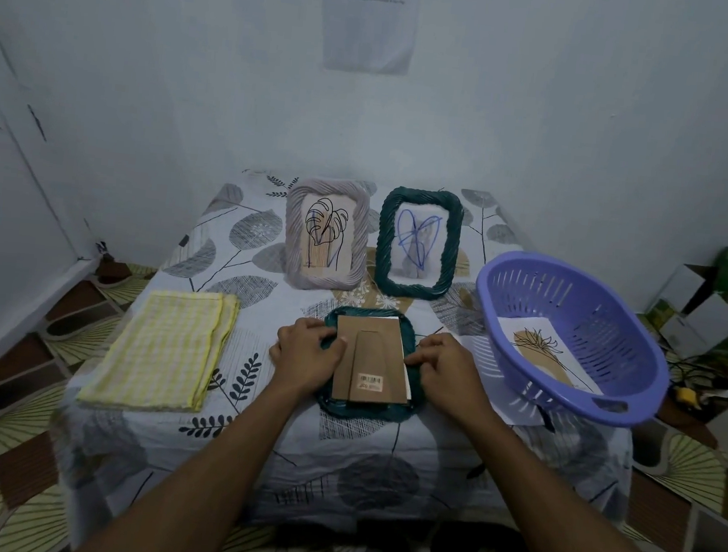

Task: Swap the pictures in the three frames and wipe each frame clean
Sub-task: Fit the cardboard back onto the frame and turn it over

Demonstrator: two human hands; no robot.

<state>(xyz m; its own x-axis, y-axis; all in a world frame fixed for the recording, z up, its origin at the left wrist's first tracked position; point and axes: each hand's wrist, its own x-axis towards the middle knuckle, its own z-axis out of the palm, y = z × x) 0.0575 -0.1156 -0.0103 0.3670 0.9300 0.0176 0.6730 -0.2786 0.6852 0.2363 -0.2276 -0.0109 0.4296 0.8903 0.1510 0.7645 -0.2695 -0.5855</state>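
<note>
Ribbed teal frame (384, 412) face-down, flat cardboard backing (368, 356) between left hand (308, 352) and right hand (444, 366).

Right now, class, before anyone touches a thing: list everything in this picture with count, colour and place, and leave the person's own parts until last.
table: one, leaf-print cover, centre
grey frame: one, pale grey, standing at back
green frame: one, dark green, standing beside it
face-down frame: one, dark green, front centre
backing board: one, brown, on face-down frame
cloth: one, yellow checked, folded, left
basket: one, purple, right
loose picture: one, white, in basket
wall sheet: one, white, behind
boxes: several, floor, right
left hand: holds face-down frame's left edge
right hand: fingers pinch backing board's right edge
</note>
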